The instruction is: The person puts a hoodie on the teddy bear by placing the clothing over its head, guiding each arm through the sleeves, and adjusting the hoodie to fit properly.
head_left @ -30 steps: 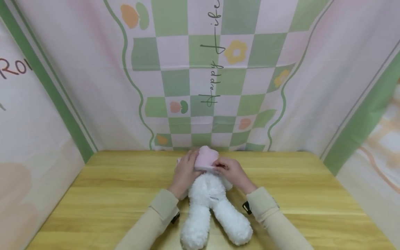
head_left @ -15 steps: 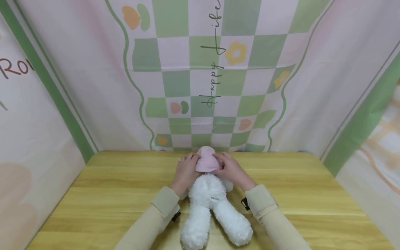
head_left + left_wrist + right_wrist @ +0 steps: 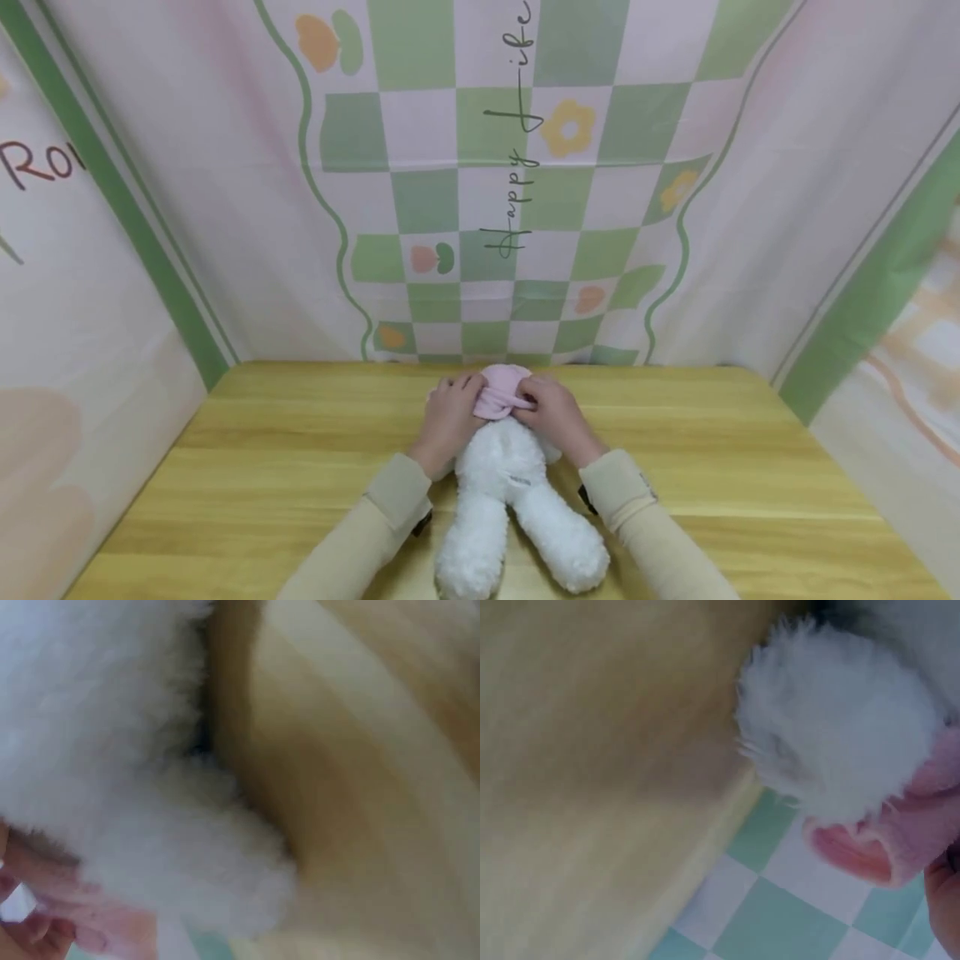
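A white fluffy plush toy (image 3: 501, 454) lies on the table with its legs toward me. Soft pink cap-like cloth (image 3: 501, 385) covers its head end, bunched in folds along the near edge. My left hand (image 3: 452, 414) holds the left side of this cloth with bent fingers. From the other side my right hand (image 3: 555, 414) pinches a fold of it. In the right wrist view, a pink ear-shaped flap (image 3: 851, 851) shows beside a white furry arm (image 3: 840, 720). White fur (image 3: 97, 712) fills much of the left wrist view, and the toy's face is hidden.
The wooden table (image 3: 300, 450) runs back to a hanging cloth (image 3: 420, 200) with green checks and flowers. Light fabric panels (image 3: 112, 358) stand along both sides. Dark wrist straps (image 3: 422, 523) show under the beige sleeves.
The pink cloth has shifted toward me and its smooth near edge is now bunched in folds. My right fingers have changed their hold on it; the left hand has barely moved.
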Demonstrator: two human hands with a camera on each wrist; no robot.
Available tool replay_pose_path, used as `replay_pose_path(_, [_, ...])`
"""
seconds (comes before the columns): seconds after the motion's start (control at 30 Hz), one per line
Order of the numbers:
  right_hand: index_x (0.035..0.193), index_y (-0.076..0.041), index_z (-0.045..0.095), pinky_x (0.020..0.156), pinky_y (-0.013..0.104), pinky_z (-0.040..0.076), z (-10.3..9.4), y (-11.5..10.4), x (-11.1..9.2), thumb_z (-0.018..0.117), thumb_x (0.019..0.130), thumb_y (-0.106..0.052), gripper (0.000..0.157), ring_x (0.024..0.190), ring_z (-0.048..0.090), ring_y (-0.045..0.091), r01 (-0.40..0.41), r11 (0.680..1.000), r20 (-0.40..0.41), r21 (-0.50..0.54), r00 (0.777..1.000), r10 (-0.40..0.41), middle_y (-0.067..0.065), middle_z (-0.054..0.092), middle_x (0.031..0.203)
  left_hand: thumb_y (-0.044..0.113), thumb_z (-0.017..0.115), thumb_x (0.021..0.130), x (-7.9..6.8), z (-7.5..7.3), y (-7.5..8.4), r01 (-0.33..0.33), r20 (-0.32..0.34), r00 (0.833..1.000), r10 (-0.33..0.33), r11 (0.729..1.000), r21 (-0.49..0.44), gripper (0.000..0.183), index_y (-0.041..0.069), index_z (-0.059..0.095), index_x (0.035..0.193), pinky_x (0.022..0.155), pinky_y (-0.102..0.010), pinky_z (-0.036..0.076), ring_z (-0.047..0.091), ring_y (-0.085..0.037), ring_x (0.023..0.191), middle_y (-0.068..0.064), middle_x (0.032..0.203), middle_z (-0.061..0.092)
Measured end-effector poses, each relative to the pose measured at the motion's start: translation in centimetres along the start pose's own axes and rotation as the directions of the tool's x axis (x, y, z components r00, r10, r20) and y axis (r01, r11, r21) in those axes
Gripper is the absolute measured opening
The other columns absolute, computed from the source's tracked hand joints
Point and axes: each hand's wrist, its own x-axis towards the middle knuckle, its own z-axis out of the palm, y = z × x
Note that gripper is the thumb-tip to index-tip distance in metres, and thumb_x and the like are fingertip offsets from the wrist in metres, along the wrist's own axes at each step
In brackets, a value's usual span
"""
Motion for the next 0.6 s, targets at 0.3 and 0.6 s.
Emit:
replay_pose_path(0.3, [0.122,0.002,0.059,0.068,0.033,0.048,-1.0,-0.2,1.2,0.069,0.08,-0.009,0.045,0.075,0.056,0.018,-0.138,0.99,0.151,0.042,0.98,0.13,0.008,0.063,0.085,0.057,0.081,0.064,-0.2,-2.9,-1.3,-0.05,0.419,0.898,0.133,0.978,-0.203,0.123,0.008,0.013,0.153,0.117,-0.06,0.018,0.02,-0.036,0.145,-0.013,0.16,0.017])
replay_pose_path(0.6, [0.104,0.0,0.066,0.072,0.03,0.045,0.0,0.0,0.9,0.067,0.078,0.002,0.026,0.083,0.053,0.019,-0.016,0.982,0.099,0.187,0.995,-0.003,0.009,0.062,0.09,0.067,0.078,0.06,-0.4,-2.2,-1.6,-0.016,0.385,0.922,0.05,0.996,-0.091,0.127,0.012,0.013,0.154,0.112,-0.054,0.033,0.031,-0.039,0.137,-0.017,0.153,0.028])
